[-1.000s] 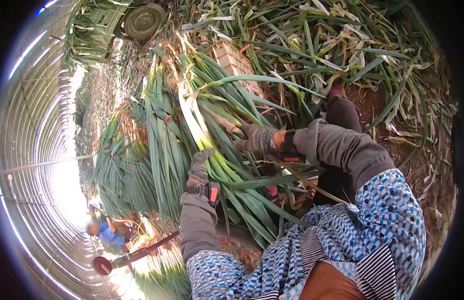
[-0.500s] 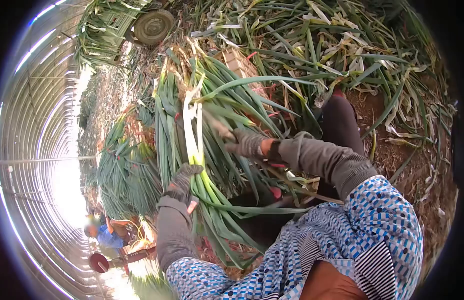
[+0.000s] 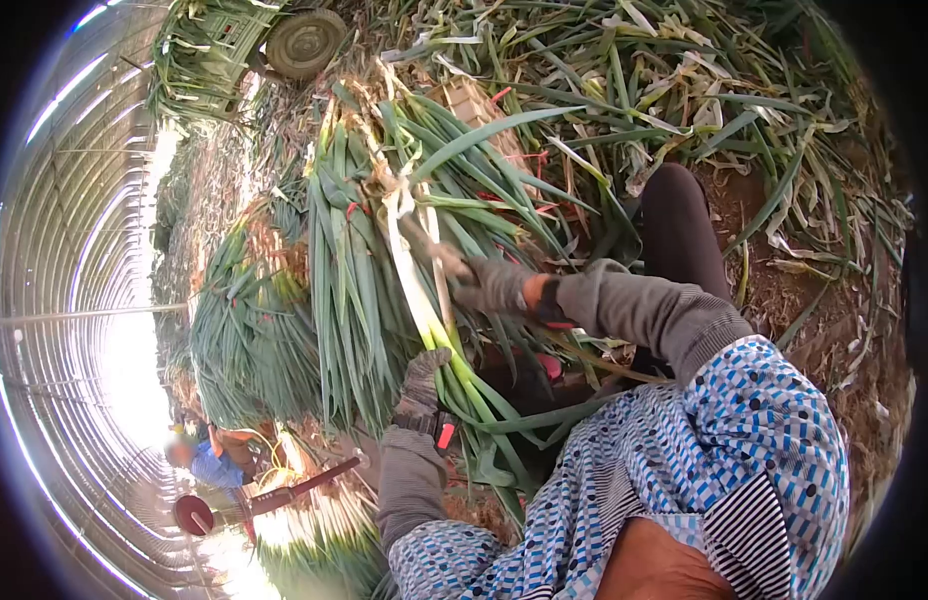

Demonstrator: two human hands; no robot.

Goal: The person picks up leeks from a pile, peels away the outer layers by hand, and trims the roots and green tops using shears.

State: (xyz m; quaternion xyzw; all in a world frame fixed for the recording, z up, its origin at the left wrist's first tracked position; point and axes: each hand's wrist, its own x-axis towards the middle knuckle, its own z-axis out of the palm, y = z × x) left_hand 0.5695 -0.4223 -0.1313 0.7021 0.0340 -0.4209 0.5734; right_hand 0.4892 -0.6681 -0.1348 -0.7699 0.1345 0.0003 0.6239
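My left hand (image 3: 421,388), in a grey glove, is closed round green onions (image 3: 414,290) where the white stalks turn green. Their roots point up and away, and their leaves trail toward my lap. To the right, my right hand (image 3: 489,285), also gloved and slightly blurred, is closed on a brownish thing like a stick or tool (image 3: 432,243), smeared by motion, beside the white stalks. Beyond both hands lies a large pile of green onions (image 3: 349,260) with red ties.
Another onion heap (image 3: 254,350) lies left. A crate (image 3: 471,105) stands behind the pile. Cut leaves (image 3: 674,90) cover the ground at upper right. A wheel (image 3: 306,45) and loaded cart (image 3: 209,60) are at upper left. A person in blue (image 3: 216,465) is at lower left.
My left hand has moved right and nearer to me with the onions, and the stalks lean more. My right hand stays in nearly the same place.
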